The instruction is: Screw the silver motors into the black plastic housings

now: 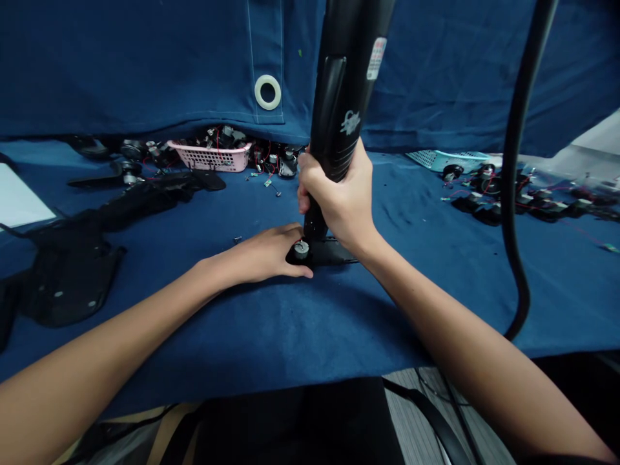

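Observation:
My right hand [351,197] is wrapped round a thick black electric screwdriver [346,84], which stands nearly upright with its lower end against a long black plastic part [334,253]. That part lies flat on the blue cloth. My left hand [264,255] closes round its left end, thumb on the near side and fingers on the far side. Between thumb and fingers shows a small round silvery motor [301,250] set in the part. The screwdriver's tip is hidden by the tool's body and the part. Left of my left hand lies a small metal screw-like piece [237,239].
A pink basket [210,158] of motors and wires stands at the back; a turquoise basket [450,160] sits back right. Several wired motor pieces [527,200] lie on the right, black plastic parts [72,271] on the left. A thick black cable [511,161] hangs at right.

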Motion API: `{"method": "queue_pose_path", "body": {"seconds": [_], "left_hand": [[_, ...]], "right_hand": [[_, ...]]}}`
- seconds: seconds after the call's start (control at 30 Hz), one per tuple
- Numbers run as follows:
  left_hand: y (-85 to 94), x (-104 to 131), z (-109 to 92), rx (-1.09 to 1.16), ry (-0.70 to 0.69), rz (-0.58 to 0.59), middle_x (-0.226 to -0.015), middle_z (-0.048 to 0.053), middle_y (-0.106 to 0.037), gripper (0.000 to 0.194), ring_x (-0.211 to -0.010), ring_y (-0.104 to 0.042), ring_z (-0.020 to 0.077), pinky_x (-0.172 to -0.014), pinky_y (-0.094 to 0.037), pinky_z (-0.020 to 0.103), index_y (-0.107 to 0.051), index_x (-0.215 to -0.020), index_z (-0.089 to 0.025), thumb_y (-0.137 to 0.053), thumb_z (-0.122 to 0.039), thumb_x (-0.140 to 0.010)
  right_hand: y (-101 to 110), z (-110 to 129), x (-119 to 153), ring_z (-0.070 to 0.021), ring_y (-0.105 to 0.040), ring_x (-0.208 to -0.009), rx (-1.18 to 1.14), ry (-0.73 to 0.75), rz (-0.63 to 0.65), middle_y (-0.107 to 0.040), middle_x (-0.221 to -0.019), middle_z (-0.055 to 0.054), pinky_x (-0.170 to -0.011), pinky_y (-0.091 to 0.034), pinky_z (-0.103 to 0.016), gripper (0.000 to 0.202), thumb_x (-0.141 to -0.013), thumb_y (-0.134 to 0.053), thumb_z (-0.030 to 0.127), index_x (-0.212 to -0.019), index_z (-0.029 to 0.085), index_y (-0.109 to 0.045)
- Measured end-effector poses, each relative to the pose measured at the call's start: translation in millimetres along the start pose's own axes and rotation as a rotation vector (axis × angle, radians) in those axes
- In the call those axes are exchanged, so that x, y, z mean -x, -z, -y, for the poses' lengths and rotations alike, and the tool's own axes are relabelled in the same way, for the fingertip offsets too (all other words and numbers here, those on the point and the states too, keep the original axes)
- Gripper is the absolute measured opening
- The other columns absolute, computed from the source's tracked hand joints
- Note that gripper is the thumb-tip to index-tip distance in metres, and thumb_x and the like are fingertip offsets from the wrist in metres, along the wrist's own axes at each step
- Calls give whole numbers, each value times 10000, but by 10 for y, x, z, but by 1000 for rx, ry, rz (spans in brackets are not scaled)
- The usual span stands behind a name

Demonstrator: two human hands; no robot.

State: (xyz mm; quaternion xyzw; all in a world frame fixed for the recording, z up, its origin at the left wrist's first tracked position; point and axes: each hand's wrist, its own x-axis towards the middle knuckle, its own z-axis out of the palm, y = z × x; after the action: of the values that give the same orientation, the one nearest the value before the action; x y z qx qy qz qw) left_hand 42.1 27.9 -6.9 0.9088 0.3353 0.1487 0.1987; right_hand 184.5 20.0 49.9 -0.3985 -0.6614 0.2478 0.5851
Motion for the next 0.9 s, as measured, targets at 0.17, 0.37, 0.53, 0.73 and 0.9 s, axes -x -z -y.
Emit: {"method": "queue_pose_path", "body": {"seconds": [0.17, 0.37, 0.53, 0.73, 0.9], "left_hand": [[-3, 9, 3, -6, 7, 5, -1334, 108, -566, 575, -1185, -554, 294, -967, -437, 384, -511, -1262, -203, -660, -543, -824], [3, 15, 2, 9, 8, 11, -1289, 84, -589, 542, -1220, -532, 288, -978, -427, 372, -535, -1224, -213, -649, -559, -822], [10, 17, -9, 12, 7, 10, -1291, 75, -588, 530, -1227, -527, 277, -982, -420, 353, -539, -1223, -209, -646, -546, -827], [1, 10, -6, 0, 22, 18, -1315, 71, -572, 550, -1252, -509, 275, -999, -416, 355, -514, -1257, -216, -647, -536, -829], [2, 12, -9, -11, 18, 13, -1309, 73, -576, 542, -1244, -517, 271, -1002, -415, 345, -513, -1263, -212, -647, -520, -837]], "right_hand": [[-8, 1, 7, -103, -624, -597, -4, 14, 23, -592, -745, 37, -511, -506, -227, 307, -864, -572, 528, -969, 258, -471], [-2, 19, 20, -110, -607, -594, -19, -7, 52, -581, -730, 30, -503, -479, -246, 398, -851, -513, 647, -953, 267, -450], [0, 36, 31, -92, -563, -540, -40, -43, 20, -530, -659, 38, -462, -455, -227, 460, -833, -494, 705, -935, 259, -442], [-18, -63, -5, -66, -499, -452, -236, 102, 42, -477, -588, 68, -403, -414, -216, 493, -760, -591, 715, -878, 254, -460], [-18, -110, -36, -58, -493, -421, -259, 137, 49, -464, -556, 78, -385, -414, -210, 506, -763, -545, 745, -868, 257, -463]]}}
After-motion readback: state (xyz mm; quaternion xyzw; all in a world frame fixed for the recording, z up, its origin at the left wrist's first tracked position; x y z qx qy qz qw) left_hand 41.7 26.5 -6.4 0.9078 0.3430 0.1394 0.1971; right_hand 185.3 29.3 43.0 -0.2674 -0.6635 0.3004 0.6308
